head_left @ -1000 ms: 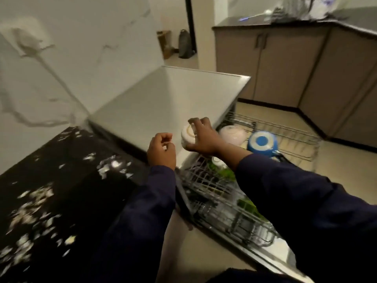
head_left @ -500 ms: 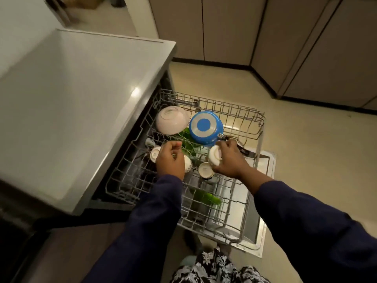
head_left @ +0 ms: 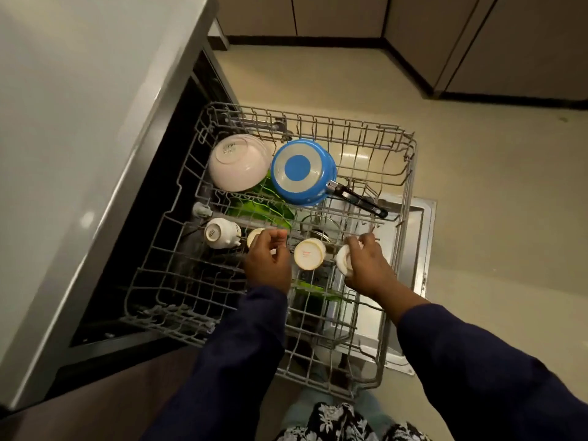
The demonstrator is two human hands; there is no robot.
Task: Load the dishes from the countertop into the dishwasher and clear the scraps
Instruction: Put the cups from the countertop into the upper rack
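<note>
The dishwasher's upper wire rack is pulled out below me. An upturned white bowl and an upturned blue saucepan sit at its far side. Three small white cups stand upside down in a row across the middle: one at the left, one under my left hand, one between my hands. My left hand curls its fingers over the second cup. My right hand grips a fourth white cup at the row's right end, low in the rack.
Green plates stand in the lower rack under the bowl and pan. The pale countertop overhangs on the left. The open dishwasher door lies beneath the rack. Beige floor and cabinets lie beyond.
My view has swung from the counter down over the rack. My right hand carried its white cup from the counter's edge into the cup row; my left hand came down onto a cup.
</note>
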